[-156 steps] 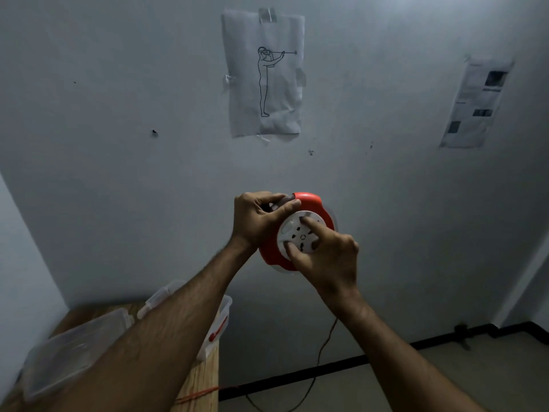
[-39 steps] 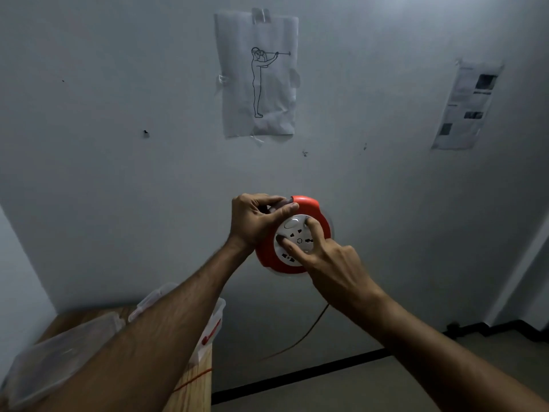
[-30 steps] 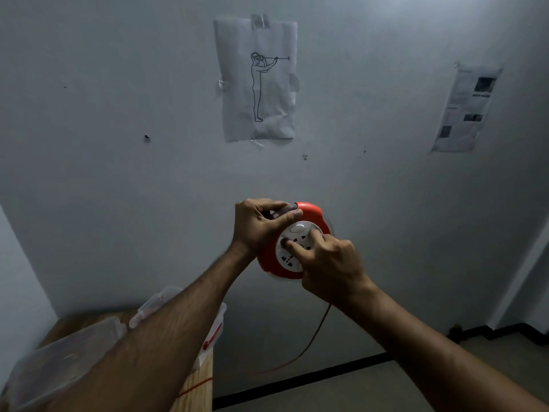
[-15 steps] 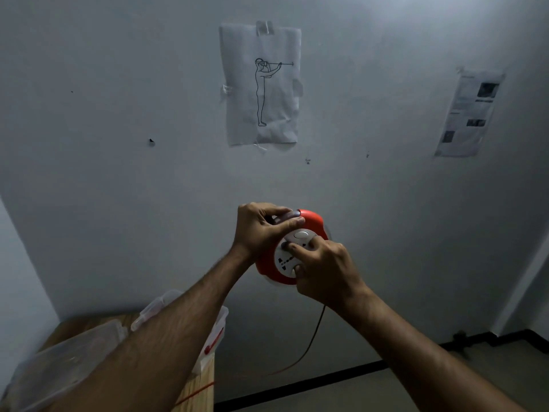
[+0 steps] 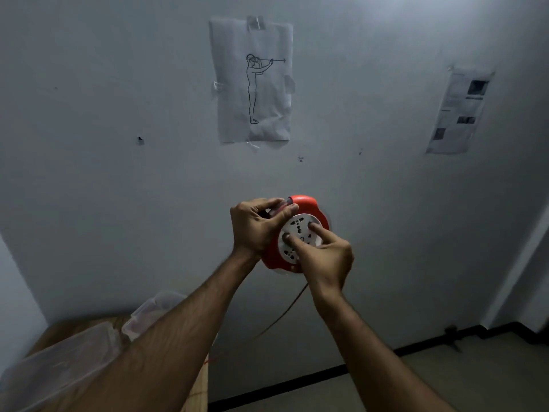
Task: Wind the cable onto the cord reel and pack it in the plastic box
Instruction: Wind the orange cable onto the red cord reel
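Observation:
I hold a round red cord reel (image 5: 306, 203) with a white socket face (image 5: 300, 230) up in front of the wall. My left hand (image 5: 254, 226) grips the reel's left rim, thumb across the front edge. My right hand (image 5: 322, 254) has two fingertips pressed into the white face, the other fingers curled. A thin red cable (image 5: 285, 312) hangs from under the reel and runs down to the left towards the table. The clear plastic box (image 5: 148, 310) stands on the wooden table, partly hidden by my left forearm.
A clear plastic lid (image 5: 59, 367) lies on the wooden table (image 5: 196, 394) at the lower left. Two paper sheets are taped to the grey wall (image 5: 252, 81) (image 5: 459, 111). Bare floor with a black skirting line (image 5: 297, 385) lies to the right.
The white face has turned under my right fingers, which shifted from knuckles-up to two fingertips spread on the disc. The hanging cable has drawn a little shorter and straighter. My left hand kept its grip.

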{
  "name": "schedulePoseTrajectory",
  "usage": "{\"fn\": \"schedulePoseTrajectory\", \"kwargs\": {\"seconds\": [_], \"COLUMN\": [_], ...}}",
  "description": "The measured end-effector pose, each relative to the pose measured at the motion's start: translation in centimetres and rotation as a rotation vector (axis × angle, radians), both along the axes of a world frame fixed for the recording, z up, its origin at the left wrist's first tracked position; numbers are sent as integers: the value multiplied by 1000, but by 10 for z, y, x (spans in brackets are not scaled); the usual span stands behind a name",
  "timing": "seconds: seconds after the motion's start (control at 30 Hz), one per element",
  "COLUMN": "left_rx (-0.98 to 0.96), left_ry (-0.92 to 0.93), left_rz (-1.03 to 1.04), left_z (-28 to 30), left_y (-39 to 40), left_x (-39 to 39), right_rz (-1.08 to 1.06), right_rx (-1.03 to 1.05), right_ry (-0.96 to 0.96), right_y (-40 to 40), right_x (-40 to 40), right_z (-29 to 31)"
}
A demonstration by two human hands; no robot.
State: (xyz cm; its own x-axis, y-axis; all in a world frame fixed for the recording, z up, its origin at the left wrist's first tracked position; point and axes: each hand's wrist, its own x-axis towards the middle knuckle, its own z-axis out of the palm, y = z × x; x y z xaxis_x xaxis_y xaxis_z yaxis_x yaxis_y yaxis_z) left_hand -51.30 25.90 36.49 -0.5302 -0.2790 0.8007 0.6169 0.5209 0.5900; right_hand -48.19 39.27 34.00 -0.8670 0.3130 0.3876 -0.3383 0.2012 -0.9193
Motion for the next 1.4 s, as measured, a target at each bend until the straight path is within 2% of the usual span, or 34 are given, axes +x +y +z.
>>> {"fn": "schedulePoseTrajectory", "kwargs": {"seconds": [0.13,0.2,0.47,0.63,0.73,0.8,0.83,0.93,0.97,1.03,1.2,1.33,1.4], "left_rx": [-44,-41,-3,5,63,88,91,83,76,63,56,27,4], "left_ry": [6,10,-1,-14,-38,-47,-46,-46,-46,-43,-68,-84,-81], "left_rz": [18,14,-33,-53,-65,-69,-77,-107,-113,-126,-136,-134,-127], "left_z": [-6,-9,-10,-7,-6,-4,-3,0,1,2,2,0,0], "left_y": [6,7,4,2,1,0,-1,-3,-4,-6,-9,-7,-6], "left_x": [0,1,0,-2,-2,-1,-1,0,0,0,1,3,5], "right_rz": [91,106,306,433,483,457,411,127,84,82,53,15,17], "right_rx": [-748,-974,-1356,-1389,-1166,-806,-496,629,905,1229,1493,1487,1434], "right_ry": [-412,-499,-630,-649,-650,-512,-341,370,491,521,666,894,940], "right_y": [-19,-23,-20,-8,4,13,19,36,41,49,59,54,51], "right_x": [8,11,2,9,20,28,31,20,14,6,-9,-14,-16], "right_z": [8,15,35,36,28,23,19,1,-3,-6,1,7,9]}}
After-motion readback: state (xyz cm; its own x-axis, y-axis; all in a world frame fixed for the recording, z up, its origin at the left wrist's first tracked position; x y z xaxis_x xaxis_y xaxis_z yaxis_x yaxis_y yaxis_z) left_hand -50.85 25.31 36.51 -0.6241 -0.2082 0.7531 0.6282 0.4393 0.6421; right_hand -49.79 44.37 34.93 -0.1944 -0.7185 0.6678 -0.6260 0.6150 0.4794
